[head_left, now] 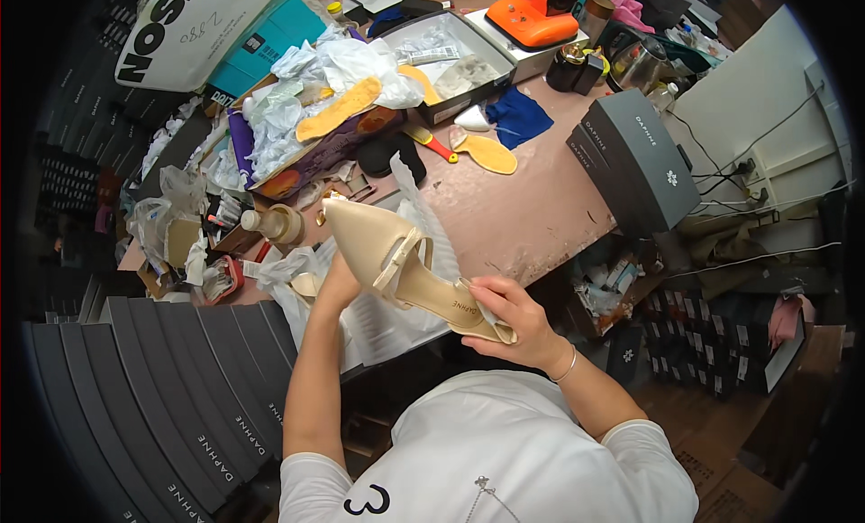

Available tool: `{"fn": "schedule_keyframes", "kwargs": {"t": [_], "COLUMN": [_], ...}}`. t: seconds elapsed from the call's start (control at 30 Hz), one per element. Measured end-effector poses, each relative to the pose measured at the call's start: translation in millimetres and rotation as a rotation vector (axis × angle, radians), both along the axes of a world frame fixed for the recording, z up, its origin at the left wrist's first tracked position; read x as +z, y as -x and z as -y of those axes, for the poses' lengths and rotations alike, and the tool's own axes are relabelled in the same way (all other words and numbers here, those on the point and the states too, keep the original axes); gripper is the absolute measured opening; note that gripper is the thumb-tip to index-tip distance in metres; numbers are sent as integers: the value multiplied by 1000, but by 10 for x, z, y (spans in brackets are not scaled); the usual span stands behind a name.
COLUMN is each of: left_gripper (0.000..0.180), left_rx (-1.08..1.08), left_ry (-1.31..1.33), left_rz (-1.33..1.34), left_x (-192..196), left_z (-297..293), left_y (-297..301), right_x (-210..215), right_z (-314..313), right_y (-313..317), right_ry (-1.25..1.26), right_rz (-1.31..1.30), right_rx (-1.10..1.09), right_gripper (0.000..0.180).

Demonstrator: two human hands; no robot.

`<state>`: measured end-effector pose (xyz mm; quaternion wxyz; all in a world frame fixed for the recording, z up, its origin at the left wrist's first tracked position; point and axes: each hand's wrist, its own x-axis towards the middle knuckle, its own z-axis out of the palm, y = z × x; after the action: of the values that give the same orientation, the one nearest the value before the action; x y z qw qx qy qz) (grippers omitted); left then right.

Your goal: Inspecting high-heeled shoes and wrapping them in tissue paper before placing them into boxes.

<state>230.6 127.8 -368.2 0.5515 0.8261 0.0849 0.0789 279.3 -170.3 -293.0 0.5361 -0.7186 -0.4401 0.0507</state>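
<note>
A beige pointed-toe shoe (365,253) with a thin bow strap is held up over the near edge of the table, its toe to the far left. My right hand (509,320) is closed round its heel end, thumb and fingers on the back rim. Beside the toe, my left hand (339,284) reaches behind the shoe, and its fingers are hidden. White foam wrapping (396,329) lies beneath the shoe. Part of a second beige shoe (306,286) shows in the wrapping left of my left wrist.
Grey shoe boxes (180,379) are stacked at the near left. Two more grey boxes (635,158) stand at the table's right edge. Farther back are a purple carton (243,149) of crumpled paper, yellow insoles (489,154), a blue cloth (520,118) and a glass jar (284,224).
</note>
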Motion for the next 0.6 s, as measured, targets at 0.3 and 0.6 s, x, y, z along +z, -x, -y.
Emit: {"fn": "schedule_keyframes", "kwargs": {"t": [0.3, 0.6], "left_gripper": [17, 13], "left_rx": [245, 107], "left_ry": [-336, -418], "left_rz": [137, 332], "left_x": [1708, 1453], "left_z": [-193, 235], "left_y": [-218, 697], "right_x": [168, 688], "right_z": [304, 572], "right_y": [329, 613], "right_ry": [-238, -289], "right_rz": [-674, -1142], "right_rx": [-23, 247], "right_gripper": [59, 74]}}
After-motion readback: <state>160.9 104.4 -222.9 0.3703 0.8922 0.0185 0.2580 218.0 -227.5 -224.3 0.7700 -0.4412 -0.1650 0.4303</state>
